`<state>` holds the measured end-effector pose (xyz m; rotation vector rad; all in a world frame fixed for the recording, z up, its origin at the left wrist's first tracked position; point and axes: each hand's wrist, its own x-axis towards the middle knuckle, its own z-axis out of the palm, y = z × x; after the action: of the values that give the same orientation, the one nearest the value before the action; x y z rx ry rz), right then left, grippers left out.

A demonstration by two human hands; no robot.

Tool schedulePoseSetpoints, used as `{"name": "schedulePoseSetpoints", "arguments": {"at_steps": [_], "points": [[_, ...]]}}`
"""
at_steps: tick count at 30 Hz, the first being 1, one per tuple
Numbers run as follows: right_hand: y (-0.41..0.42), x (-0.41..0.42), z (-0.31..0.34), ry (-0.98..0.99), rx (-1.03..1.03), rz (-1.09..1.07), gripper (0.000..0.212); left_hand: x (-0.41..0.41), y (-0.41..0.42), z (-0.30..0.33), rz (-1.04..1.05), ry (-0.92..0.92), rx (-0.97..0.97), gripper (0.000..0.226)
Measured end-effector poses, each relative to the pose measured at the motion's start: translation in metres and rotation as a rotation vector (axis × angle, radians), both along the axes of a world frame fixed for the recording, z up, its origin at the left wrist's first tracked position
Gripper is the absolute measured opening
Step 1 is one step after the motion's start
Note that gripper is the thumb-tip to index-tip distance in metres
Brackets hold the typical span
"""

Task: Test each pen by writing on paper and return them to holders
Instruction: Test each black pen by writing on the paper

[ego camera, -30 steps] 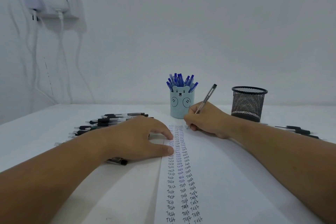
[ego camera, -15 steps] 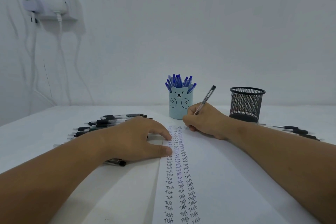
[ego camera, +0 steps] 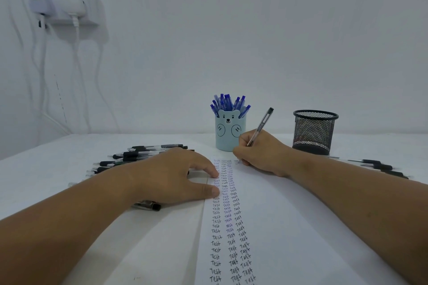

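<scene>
Little has changed: the right hand [ego camera: 259,154] still grips the pen [ego camera: 260,126], tip hidden; the left hand [ego camera: 176,176] stays flat on the paper [ego camera: 278,227]

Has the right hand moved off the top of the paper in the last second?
No. The right hand stays beside the blue bear cup, holding the pen at the top of the paper.

Desk [ego camera: 69,152] with pen holders [ego camera: 314,132]
</scene>
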<state>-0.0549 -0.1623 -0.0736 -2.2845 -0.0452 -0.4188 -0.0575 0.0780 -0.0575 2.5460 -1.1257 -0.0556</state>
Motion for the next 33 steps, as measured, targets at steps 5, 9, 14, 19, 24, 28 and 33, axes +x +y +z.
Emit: {"name": "schedulePoseSetpoints", "arguments": {"at_steps": [5,9,14,19,24,28,33], "points": [[0.0002,0.0005,-0.0003,0.014,0.017,0.012,0.03,0.0002,-0.0005,-0.0003,-0.001,-0.011,0.001,0.04],[0.0002,0.0001,-0.0007,0.006,0.013,-0.005,0.029,0.0007,-0.0004,0.0001,0.003,0.004,0.001,0.039],[0.0011,0.0,0.0001,-0.001,0.003,-0.018,0.026,0.001,-0.0005,-0.0003,0.003,0.009,-0.001,0.04],[0.0002,0.0002,0.0003,0.019,0.058,-0.021,0.03,0.0024,0.0,-0.0006,-0.002,-0.004,0.005,0.042],[0.0016,0.0018,0.0006,0.008,0.032,-0.027,0.033,0.0035,-0.0005,-0.0012,-0.02,-0.01,0.005,0.042],[0.0006,0.0036,-0.0009,-0.004,0.028,-0.029,0.031,0.0039,-0.0005,-0.0012,-0.01,-0.008,0.001,0.042],[-0.0005,-0.0003,0.001,-0.011,0.261,0.005,0.028,0.0024,0.0001,-0.0007,-0.004,-0.006,0.009,0.043]]}}
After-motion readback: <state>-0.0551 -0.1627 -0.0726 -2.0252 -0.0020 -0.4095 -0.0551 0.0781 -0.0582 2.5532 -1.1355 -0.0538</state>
